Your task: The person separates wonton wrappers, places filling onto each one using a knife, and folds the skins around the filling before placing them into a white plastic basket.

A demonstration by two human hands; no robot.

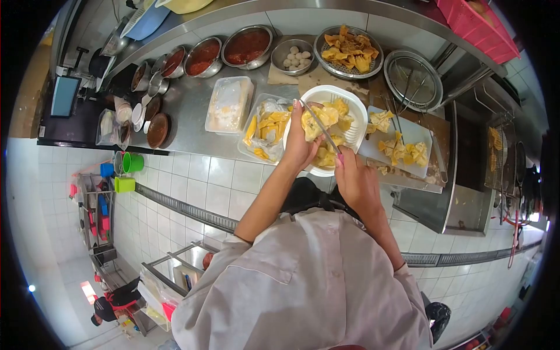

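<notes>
Dumpling [310, 130], crinkled, yellow, pinched in my curled left hand [299, 143] | slim metal blade [329, 141] across it, handle gripped in my right hand [354, 182] | ribbed white tub [357, 129] beneath both | steel desk [188, 119] leftward, tiled floor [201, 192] below my forearms | desk edge near my left wrist, steel showing between clear box [228, 106] and brown bowl [158, 129]

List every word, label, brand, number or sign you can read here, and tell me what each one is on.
None: no text is readable anywhere in this view.
Screen at the left: too small and blurred to read.
Co-worker's dark top: too far off to make out any lettering.
Lidded tub: no legible label.
Metal tool in the right hand: no legible brand.
</notes>
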